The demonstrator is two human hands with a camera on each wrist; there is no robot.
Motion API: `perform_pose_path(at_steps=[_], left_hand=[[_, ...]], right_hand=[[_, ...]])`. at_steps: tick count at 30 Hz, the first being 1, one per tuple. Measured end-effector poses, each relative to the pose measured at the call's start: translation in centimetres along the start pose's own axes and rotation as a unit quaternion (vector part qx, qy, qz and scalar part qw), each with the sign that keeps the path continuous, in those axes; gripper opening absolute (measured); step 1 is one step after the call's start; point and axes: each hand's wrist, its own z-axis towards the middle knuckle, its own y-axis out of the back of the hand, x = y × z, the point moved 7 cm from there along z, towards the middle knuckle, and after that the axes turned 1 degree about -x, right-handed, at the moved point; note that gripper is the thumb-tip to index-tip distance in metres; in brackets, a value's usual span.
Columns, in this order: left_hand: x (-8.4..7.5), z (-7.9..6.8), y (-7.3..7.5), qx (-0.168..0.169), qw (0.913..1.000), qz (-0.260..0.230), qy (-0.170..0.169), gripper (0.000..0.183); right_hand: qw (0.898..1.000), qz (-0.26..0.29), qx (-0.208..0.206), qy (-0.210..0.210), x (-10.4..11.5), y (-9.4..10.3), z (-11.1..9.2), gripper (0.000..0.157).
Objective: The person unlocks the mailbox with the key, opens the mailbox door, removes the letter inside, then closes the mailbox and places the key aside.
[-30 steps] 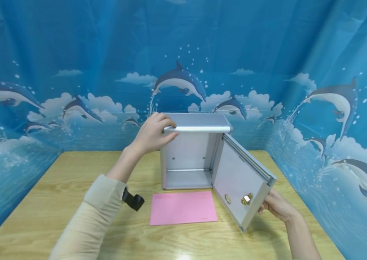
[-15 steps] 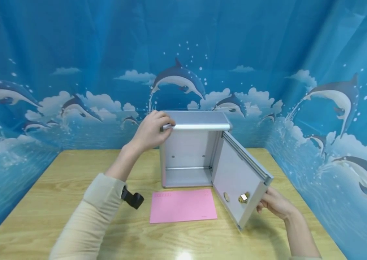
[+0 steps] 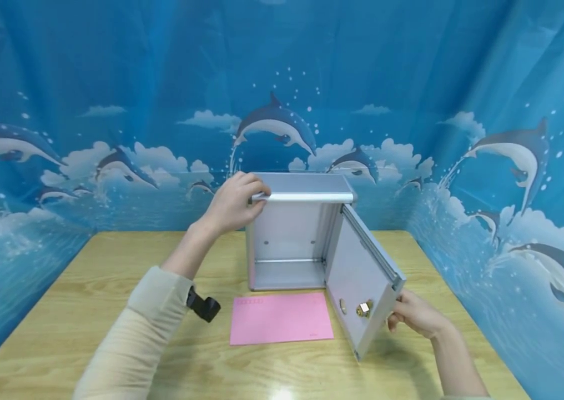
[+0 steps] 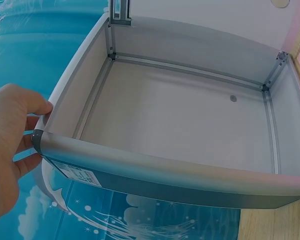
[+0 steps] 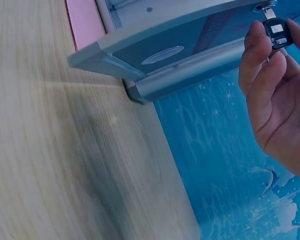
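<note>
Silver metal frames the box [image 3: 312, 197], standing upright toward the far edge of the table [image 3: 112, 266], its door [image 3: 357, 261] open toward you on the right. Your left hand [image 3: 234, 201] grips the left front corner of the box's top, with the thumb just inside the opening and the fingers over the outside. Your right hand [image 3: 418, 315], to the right of the door, pinches a black-headed key [image 5: 277, 33], whose metal blade meets the lock [image 3: 363, 309] from the door's outer face. A pink envelope [image 3: 282, 319] lies flat on the table, just in front of the opening and left of the door.

The step in hand looks to be guiding the open door by its key while you steady the box. Any further swing would seem to call for a firm left hand, so the box does not slide, and a gentle right one following the hinge, since sideways strain could bend the key. Mind the envelope, too: the door's lower edge stands near it and could catch the paper.
</note>
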Motion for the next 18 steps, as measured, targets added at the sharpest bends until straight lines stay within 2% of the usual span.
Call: perform_pose_path(at_steps=[5, 11, 15, 18], left_hand=[[0.1, 0.1, -0.1, 0.002, 1.0, 0.007, 0.002, 0.013], [0.0, 0.0, -0.2, 0.005, 0.9999, 0.008, 0.008, 0.013], [0.0, -0.1, -0.2, 0.003, 0.9999, 0.008, 0.006, 0.013], [0.0, -0.1, -0.1, -0.004, 0.9999, 0.011, 0.0, 0.012]], right_hand=[[0.999, -0.02, 0.007, -0.028, -0.1, -0.7, 0.8, 0.031], [0.997, -0.043, -0.008, -0.071, -0.3, -1.2, 1.3, 0.023], [0.996, -0.044, -0.005, -0.075, -0.3, -1.7, 1.6, 0.021], [0.997, -0.043, 0.007, -0.06, -0.1, -2.1, 1.9, 0.023]])
